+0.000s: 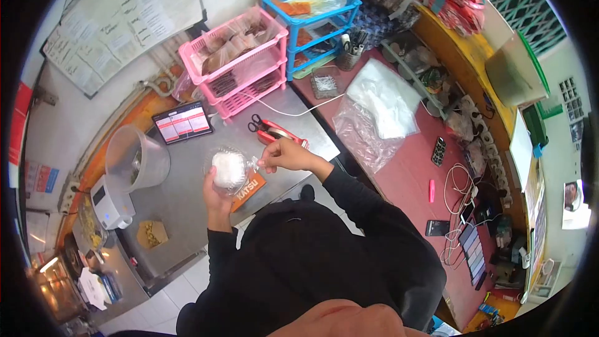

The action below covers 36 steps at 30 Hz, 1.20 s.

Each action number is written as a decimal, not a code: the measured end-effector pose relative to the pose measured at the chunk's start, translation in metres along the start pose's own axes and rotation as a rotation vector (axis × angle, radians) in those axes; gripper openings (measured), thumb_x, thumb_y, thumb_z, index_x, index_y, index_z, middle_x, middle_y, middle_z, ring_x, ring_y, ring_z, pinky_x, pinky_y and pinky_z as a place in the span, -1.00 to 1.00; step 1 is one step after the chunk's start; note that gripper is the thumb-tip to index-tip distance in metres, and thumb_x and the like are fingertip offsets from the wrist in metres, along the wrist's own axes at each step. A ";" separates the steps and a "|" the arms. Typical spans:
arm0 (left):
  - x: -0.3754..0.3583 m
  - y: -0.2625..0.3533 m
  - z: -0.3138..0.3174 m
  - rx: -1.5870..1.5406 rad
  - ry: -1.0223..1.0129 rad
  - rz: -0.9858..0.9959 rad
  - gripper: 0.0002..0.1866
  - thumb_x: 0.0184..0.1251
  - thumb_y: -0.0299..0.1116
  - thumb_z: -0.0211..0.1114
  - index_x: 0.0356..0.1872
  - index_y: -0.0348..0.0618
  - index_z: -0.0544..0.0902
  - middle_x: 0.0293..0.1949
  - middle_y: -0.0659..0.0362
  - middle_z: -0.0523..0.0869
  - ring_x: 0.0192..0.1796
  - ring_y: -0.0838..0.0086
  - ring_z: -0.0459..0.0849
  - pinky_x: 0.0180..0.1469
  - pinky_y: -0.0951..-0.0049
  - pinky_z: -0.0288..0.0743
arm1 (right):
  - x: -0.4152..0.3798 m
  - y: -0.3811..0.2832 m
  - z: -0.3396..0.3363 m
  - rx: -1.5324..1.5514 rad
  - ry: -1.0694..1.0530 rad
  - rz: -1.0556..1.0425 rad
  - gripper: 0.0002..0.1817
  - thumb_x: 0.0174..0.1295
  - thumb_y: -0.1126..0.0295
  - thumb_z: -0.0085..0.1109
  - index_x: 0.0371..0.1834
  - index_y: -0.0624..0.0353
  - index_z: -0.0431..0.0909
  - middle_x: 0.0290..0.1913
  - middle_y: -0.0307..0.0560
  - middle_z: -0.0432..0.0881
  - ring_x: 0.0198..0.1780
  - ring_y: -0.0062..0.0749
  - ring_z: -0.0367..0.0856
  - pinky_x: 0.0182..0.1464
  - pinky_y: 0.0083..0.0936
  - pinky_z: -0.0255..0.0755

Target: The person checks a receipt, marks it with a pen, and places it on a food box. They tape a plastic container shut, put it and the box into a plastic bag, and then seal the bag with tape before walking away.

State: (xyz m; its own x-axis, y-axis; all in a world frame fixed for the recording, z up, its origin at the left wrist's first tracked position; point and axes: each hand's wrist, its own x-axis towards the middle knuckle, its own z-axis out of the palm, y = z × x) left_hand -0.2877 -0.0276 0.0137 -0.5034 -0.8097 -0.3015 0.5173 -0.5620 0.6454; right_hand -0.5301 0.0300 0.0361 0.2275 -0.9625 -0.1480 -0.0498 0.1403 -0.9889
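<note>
My left hand (217, 196) is wrapped round the side of a round clear plastic container (240, 178), which has something white, perhaps rice, inside. The fingers of my right hand (288, 155) are pinched together at the container's right edge, on a small clear bit that I cannot make out. Below the container lies an orange box (249, 191) marked KATSU, partly covered by it. Just beyond my right hand is a red tape dispenser (274, 132), with black-handled scissors (254, 123) beside it.
A tablet (183, 122) stands on the steel counter (193, 196), near a clear bucket (150, 161) and a white printer-like device (112, 203). Pink (234, 62) and blue (315, 9) racks stand behind. Plastic bags (384, 97), cables and phones lie on the red table (399, 168).
</note>
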 end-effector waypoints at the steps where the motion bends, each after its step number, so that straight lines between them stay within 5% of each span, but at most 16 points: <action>1: -0.001 0.001 0.003 0.004 -0.007 -0.004 -0.48 0.40 -0.09 0.04 0.19 -0.31 0.43 0.11 -0.02 0.60 0.12 0.19 0.61 0.17 0.13 0.49 | -0.001 0.003 -0.004 0.045 -0.054 -0.035 -0.77 0.30 0.34 0.20 -0.33 0.33 0.65 -0.43 -0.16 0.68 -0.37 -0.59 0.63 -0.25 -0.61 0.51; 13: -0.015 -0.013 0.045 -0.143 -0.164 -0.267 -0.38 0.33 0.03 0.08 0.23 -0.26 0.41 0.13 0.00 0.58 0.18 0.16 0.56 0.22 0.08 0.42 | -0.038 -0.007 -0.004 -0.060 0.030 -0.253 -0.84 0.17 0.46 0.29 -0.25 0.32 0.67 -0.33 -0.19 0.70 -0.26 -0.60 0.61 -0.10 -0.60 0.46; 26: -0.018 -0.016 0.052 -0.092 -0.151 -0.128 -0.40 0.35 -0.03 0.08 0.23 -0.33 0.39 0.14 -0.04 0.57 0.13 0.16 0.59 0.18 0.13 0.48 | -0.034 -0.013 -0.005 -0.060 0.136 -0.172 -0.89 0.09 0.44 0.28 -0.47 0.26 0.66 -0.51 -0.25 0.62 -0.41 -0.70 0.54 -0.31 -0.64 0.41; 31: -0.016 -0.014 0.051 -0.027 -0.047 0.013 -0.43 0.41 -0.03 -0.01 0.25 -0.29 0.39 0.16 -0.01 0.56 0.15 0.21 0.58 0.18 0.19 0.47 | -0.037 -0.025 -0.008 0.397 0.205 -0.024 -0.80 0.20 0.32 0.30 -0.33 0.28 0.67 -0.50 -0.22 0.63 -0.45 -0.68 0.54 -0.37 -0.66 0.40; 36: -0.013 -0.024 0.044 0.166 -0.016 0.117 -0.44 0.43 0.01 -0.01 0.25 -0.23 0.41 0.15 0.01 0.58 0.18 0.25 0.57 0.17 0.17 0.47 | -0.028 -0.016 0.009 0.064 0.318 -0.087 -0.78 0.25 0.31 0.26 -0.40 0.28 0.63 -0.53 -0.23 0.61 -0.49 -0.68 0.53 -0.42 -0.66 0.38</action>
State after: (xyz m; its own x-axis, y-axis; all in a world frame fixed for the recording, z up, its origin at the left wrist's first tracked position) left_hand -0.3240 0.0043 0.0335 -0.4579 -0.8644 -0.2077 0.4527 -0.4277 0.7824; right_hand -0.5264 0.0566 0.0555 -0.0872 -0.9943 -0.0607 0.0199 0.0591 -0.9981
